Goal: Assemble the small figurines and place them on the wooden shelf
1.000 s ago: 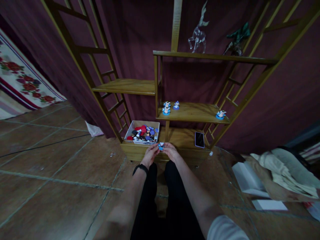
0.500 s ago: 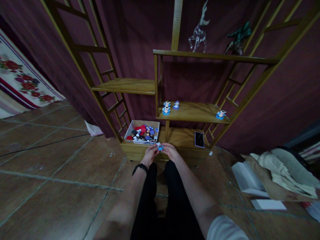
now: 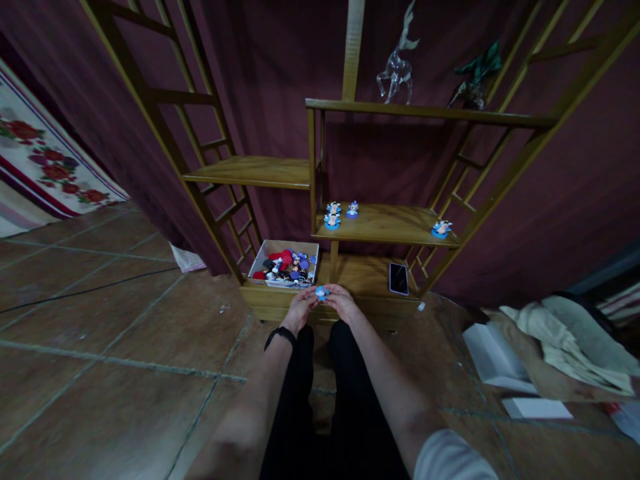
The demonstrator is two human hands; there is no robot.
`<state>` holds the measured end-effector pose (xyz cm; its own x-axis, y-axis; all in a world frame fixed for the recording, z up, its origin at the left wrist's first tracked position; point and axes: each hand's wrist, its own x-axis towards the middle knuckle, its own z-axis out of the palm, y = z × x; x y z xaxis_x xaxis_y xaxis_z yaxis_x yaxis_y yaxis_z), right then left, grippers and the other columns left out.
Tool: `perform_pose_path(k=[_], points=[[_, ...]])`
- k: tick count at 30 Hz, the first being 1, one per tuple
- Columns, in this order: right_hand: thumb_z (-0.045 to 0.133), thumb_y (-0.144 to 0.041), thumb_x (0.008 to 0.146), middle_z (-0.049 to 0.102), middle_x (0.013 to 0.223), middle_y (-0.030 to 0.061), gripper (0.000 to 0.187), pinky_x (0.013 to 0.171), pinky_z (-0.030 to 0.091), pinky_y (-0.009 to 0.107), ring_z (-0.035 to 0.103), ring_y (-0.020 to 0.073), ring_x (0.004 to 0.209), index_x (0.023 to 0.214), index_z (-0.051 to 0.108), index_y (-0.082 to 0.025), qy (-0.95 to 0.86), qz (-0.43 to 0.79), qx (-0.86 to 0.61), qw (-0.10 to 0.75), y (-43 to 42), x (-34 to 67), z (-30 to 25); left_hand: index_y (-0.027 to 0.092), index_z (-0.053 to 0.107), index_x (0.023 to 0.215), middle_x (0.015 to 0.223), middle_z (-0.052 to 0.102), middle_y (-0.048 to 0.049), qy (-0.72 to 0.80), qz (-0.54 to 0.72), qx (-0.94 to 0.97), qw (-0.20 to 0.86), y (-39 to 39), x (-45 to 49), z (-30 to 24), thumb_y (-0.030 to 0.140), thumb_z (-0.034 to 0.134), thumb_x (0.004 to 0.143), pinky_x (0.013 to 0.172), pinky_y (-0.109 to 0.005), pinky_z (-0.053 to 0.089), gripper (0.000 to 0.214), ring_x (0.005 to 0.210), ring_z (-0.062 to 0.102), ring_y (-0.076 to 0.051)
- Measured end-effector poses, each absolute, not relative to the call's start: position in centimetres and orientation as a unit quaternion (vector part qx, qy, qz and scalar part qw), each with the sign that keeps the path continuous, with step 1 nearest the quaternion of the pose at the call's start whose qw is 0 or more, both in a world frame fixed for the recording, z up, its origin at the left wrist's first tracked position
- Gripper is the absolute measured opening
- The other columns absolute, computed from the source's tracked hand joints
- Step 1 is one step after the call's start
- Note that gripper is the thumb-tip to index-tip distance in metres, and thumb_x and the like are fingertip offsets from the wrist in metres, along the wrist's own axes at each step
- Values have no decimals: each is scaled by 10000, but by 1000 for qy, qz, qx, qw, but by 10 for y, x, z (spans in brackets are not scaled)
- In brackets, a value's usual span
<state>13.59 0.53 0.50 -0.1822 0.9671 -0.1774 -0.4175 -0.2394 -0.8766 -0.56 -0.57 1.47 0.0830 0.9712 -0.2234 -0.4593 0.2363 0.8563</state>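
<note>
A small blue-and-white figurine is held between the fingertips of both hands, just in front of the low cabinet. My left hand pinches it from the left, and a dark band circles that wrist. From the right, my right hand grips it too. Behind my left hand stands an open box full of red, blue, black and white figurines. Similar figurines stand on the middle shelf: a blue-based figurine with others at its left end, and another figurine at its right end.
A phone lies on the bottom board. The upper shelf holds a clear deer ornament and a dark green ornament. On the floor at right are a white box and a pale cloth. A cable crosses the tiles at left.
Between both hands the figurine has been turned, so a different, bluer side now shows. The hands stay in nearly the same place, and the shelf figurines have not moved.
</note>
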Motion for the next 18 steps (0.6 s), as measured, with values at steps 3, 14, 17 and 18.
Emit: perform_pose_path(k=[3, 14, 17, 18], points=[[658, -152, 547, 663, 837, -4, 283, 749, 477, 288, 608, 145, 781, 819, 602, -210, -351, 671, -393, 521, 5, 136, 7, 139, 644, 866, 732, 658, -31, 410, 536, 317, 666, -6, -5, 15, 103, 730, 536, 580, -187, 414, 343, 616, 572, -85], [634, -132, 541, 662, 766, -15, 242, 723, 467, 282, 604, 141, 717, 769, 602, -208, -348, 663, -394, 533, 4, 135, 8, 142, 649, 863, 774, 667, -44, 403, 542, 313, 668, -4, -6, 13, 95, 742, 499, 591, -198, 416, 378, 651, 583, -102], [628, -128, 544, 662, 756, -19, 232, 729, 461, 278, 604, 133, 707, 762, 608, -204, -347, 663, -387, 538, 4, 135, 8, 148, 652, 875, 776, 662, -35, 398, 541, 312, 672, -5, -6, 13, 108, 747, 510, 588, -188, 419, 379, 650, 581, -94], [627, -128, 545, 661, 751, -19, 230, 728, 460, 277, 603, 131, 702, 762, 610, -202, -347, 663, -386, 539, 4, 135, 8, 151, 652, 878, 777, 660, -32, 400, 540, 309, 674, -5, -6, 13, 118, 748, 519, 588, -187, 420, 373, 646, 579, -90]])
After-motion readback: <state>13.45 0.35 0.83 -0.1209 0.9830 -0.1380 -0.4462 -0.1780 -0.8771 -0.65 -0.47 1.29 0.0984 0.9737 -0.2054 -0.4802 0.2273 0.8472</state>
